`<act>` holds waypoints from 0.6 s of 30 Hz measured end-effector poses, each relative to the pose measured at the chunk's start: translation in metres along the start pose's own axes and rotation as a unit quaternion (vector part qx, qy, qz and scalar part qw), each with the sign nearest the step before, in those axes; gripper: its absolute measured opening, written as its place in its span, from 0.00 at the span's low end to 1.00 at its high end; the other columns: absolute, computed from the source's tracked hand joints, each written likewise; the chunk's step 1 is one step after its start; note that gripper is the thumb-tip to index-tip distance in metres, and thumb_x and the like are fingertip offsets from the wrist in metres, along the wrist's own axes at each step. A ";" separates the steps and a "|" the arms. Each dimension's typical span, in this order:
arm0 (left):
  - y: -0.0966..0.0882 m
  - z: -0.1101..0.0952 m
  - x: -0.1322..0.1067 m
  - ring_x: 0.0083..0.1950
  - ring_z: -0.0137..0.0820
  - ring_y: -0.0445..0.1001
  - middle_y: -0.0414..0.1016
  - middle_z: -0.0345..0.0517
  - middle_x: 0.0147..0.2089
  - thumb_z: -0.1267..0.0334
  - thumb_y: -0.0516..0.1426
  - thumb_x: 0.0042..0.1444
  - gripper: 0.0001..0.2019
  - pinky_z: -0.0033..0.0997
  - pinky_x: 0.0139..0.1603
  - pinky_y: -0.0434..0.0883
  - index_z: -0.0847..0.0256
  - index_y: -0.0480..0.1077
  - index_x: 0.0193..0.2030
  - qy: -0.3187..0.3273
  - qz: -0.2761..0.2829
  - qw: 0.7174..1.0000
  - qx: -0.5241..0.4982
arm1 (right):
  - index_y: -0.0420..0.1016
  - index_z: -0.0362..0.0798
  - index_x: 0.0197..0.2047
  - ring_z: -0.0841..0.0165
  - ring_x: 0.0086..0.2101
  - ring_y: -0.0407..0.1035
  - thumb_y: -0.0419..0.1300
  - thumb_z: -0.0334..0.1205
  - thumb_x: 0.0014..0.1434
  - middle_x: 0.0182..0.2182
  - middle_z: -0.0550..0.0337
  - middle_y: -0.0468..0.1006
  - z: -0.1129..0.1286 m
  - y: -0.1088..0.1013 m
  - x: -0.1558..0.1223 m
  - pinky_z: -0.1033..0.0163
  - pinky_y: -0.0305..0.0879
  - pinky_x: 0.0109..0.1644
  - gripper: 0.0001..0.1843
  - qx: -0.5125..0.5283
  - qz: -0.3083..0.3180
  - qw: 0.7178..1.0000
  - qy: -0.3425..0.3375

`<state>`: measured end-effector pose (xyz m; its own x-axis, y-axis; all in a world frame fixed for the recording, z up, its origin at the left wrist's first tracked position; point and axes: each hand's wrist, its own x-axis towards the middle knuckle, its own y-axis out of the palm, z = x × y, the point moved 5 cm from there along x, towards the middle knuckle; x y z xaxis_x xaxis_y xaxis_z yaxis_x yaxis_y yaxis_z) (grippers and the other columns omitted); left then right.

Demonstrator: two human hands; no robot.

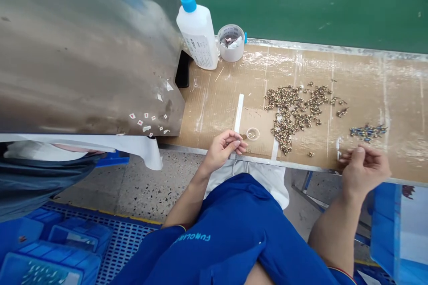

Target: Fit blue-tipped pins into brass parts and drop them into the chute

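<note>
My left hand [227, 146] is at the table's front edge, thumb and fingers pinched together. Anything between those fingertips is too small to make out. Just right of them sits a small round clear dish [253, 134] with a thin pale stick across it, on a cardboard patch [262, 121]. My right hand [366, 165] is over the front edge farther right, fingers curled in toward the thumb; their contents are hidden. Beyond it lies a small pile of metal pieces with blue parts [368, 132]. Between the hands spreads a large heap of small brass-coloured ring-ended metal parts [294, 109].
A white bottle with a blue nozzle [199, 35] and a tape roll [231, 49] holding scraps stand at the back. Left is a metal panel [90, 53] with small stickers. Blue bins [50, 262] are low left; another blue bin [384, 227] is at right.
</note>
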<state>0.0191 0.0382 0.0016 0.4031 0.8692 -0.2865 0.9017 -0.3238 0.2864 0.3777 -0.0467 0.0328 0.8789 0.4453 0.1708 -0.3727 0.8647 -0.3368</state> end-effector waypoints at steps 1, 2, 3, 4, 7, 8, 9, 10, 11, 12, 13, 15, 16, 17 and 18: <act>0.003 0.001 0.001 0.34 0.30 0.82 0.83 0.51 0.37 0.49 0.65 0.58 0.19 0.25 0.34 0.78 0.64 0.70 0.40 0.002 0.012 1.000 0.004 | 0.70 0.49 0.29 0.71 0.16 0.64 0.71 0.56 0.43 0.19 0.63 0.73 0.007 0.003 -0.011 0.65 0.63 0.16 0.22 0.008 0.023 1.000 -0.005; 0.005 0.001 0.002 0.34 0.30 0.82 0.83 0.51 0.38 0.50 0.65 0.59 0.18 0.24 0.34 0.78 0.64 0.70 0.40 0.005 0.021 1.000 0.012 | 0.72 0.48 0.31 0.71 0.17 0.66 0.71 0.56 0.45 0.20 0.62 0.74 0.015 0.008 -0.024 0.65 0.64 0.17 0.22 0.014 0.054 0.998 -0.010; 0.006 0.001 0.003 0.35 0.29 0.82 0.83 0.51 0.38 0.51 0.65 0.59 0.17 0.24 0.34 0.78 0.64 0.70 0.40 0.010 0.026 0.999 0.022 | 0.73 0.48 0.32 0.71 0.18 0.67 0.71 0.56 0.47 0.21 0.62 0.75 0.023 0.015 -0.037 0.65 0.66 0.17 0.21 0.022 0.096 0.995 -0.015; 0.007 0.001 0.003 0.35 0.29 0.81 0.83 0.51 0.38 0.52 0.64 0.60 0.15 0.23 0.35 0.78 0.64 0.70 0.39 0.018 0.029 0.999 0.036 | 0.75 0.47 0.34 0.71 0.18 0.68 0.70 0.56 0.51 0.22 0.61 0.76 0.031 0.024 -0.050 0.65 0.67 0.18 0.20 0.029 0.149 0.988 -0.022; 0.007 0.001 0.004 0.35 0.27 0.79 0.81 0.49 0.39 0.56 0.63 0.61 0.12 0.22 0.34 0.77 0.64 0.72 0.39 0.049 0.028 0.994 0.089 | 0.78 0.48 0.39 0.70 0.22 0.72 0.67 0.53 0.59 0.27 0.59 0.80 0.049 0.059 -0.090 0.65 0.72 0.23 0.16 0.047 0.318 0.946 -0.038; 0.007 0.001 0.003 0.34 0.26 0.78 0.80 0.49 0.38 0.56 0.62 0.62 0.12 0.22 0.33 0.76 0.65 0.73 0.39 0.059 0.024 0.992 0.108 | 0.78 0.49 0.42 0.70 0.24 0.74 0.65 0.53 0.60 0.29 0.58 0.81 0.052 0.071 -0.100 0.64 0.74 0.25 0.16 0.050 0.356 0.932 -0.043; 0.007 0.001 0.003 0.32 0.25 0.77 0.80 0.48 0.38 0.57 0.61 0.62 0.11 0.22 0.32 0.76 0.65 0.73 0.39 0.069 0.019 0.989 0.127 | 0.78 0.49 0.44 0.69 0.26 0.75 0.64 0.52 0.62 0.30 0.58 0.81 0.053 0.081 -0.108 0.63 0.75 0.28 0.15 0.050 0.383 0.921 -0.049; 0.007 0.002 0.002 0.31 0.25 0.76 0.79 0.47 0.37 0.57 0.61 0.63 0.11 0.22 0.31 0.75 0.65 0.73 0.39 0.078 0.014 0.986 0.146 | 0.77 0.49 0.46 0.68 0.27 0.76 0.64 0.51 0.62 0.32 0.57 0.82 0.053 0.091 -0.115 0.63 0.76 0.29 0.16 0.050 0.406 0.911 -0.052; 0.007 0.001 0.002 0.29 0.25 0.75 0.78 0.46 0.35 0.58 0.60 0.63 0.10 0.23 0.30 0.74 0.65 0.73 0.39 0.087 0.010 0.983 0.164 | 0.76 0.50 0.48 0.68 0.28 0.76 0.64 0.50 0.62 0.33 0.57 0.82 0.052 0.100 -0.120 0.63 0.76 0.30 0.16 0.049 0.424 0.903 -0.053; 0.007 0.001 0.001 0.28 0.24 0.74 0.77 0.45 0.34 0.59 0.59 0.63 0.10 0.23 0.29 0.73 0.65 0.74 0.38 0.098 0.009 0.978 0.183 | 0.75 0.50 0.50 0.68 0.28 0.76 0.64 0.49 0.62 0.34 0.57 0.82 0.051 0.108 -0.124 0.63 0.76 0.30 0.17 0.050 0.438 0.896 -0.052; 0.008 0.000 0.001 0.28 0.24 0.73 0.76 0.44 0.32 0.60 0.59 0.64 0.09 0.23 0.29 0.72 0.64 0.74 0.38 0.110 0.011 0.973 0.203 | 0.75 0.50 0.51 0.68 0.28 0.76 0.64 0.49 0.62 0.34 0.57 0.82 0.049 0.113 -0.127 0.63 0.75 0.30 0.17 0.051 0.448 0.891 -0.049; 0.010 -0.004 0.001 0.27 0.24 0.71 0.75 0.43 0.30 0.62 0.58 0.64 0.08 0.22 0.28 0.69 0.64 0.74 0.36 0.139 0.020 0.960 0.240 | 0.75 0.50 0.50 0.68 0.28 0.76 0.63 0.47 0.63 0.34 0.58 0.82 0.048 0.121 -0.130 0.63 0.74 0.30 0.15 0.053 0.456 0.887 -0.045; 0.011 -0.006 0.002 0.26 0.23 0.70 0.74 0.42 0.30 0.63 0.58 0.63 0.07 0.22 0.27 0.67 0.64 0.74 0.36 0.152 0.026 0.955 0.255 | 0.76 0.50 0.48 0.68 0.28 0.75 0.63 0.46 0.64 0.33 0.58 0.81 0.048 0.123 -0.130 0.63 0.74 0.30 0.13 0.053 0.455 0.888 -0.050; 0.011 -0.008 0.003 0.26 0.23 0.69 0.74 0.42 0.30 0.64 0.58 0.63 0.07 0.22 0.27 0.66 0.64 0.74 0.35 0.161 0.030 0.950 0.266 | 0.77 0.50 0.46 0.68 0.28 0.75 0.63 0.45 0.64 0.32 0.59 0.81 0.050 0.123 -0.130 0.62 0.73 0.31 0.10 0.051 0.451 0.889 -0.062; 0.012 -0.009 0.005 0.26 0.23 0.69 0.74 0.42 0.29 0.64 0.58 0.63 0.07 0.22 0.27 0.66 0.64 0.74 0.35 0.167 0.033 0.947 0.272 | 0.78 0.50 0.43 0.68 0.29 0.74 0.62 0.44 0.64 0.32 0.59 0.81 0.053 0.124 -0.130 0.62 0.72 0.31 0.07 0.049 0.445 0.890 -0.081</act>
<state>0.0303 0.0421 0.0120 0.4721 0.8803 0.0462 0.8597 -0.4482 -0.2451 0.2013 0.0144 0.0181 0.1705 0.9853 0.0109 -0.9316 0.1648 -0.3240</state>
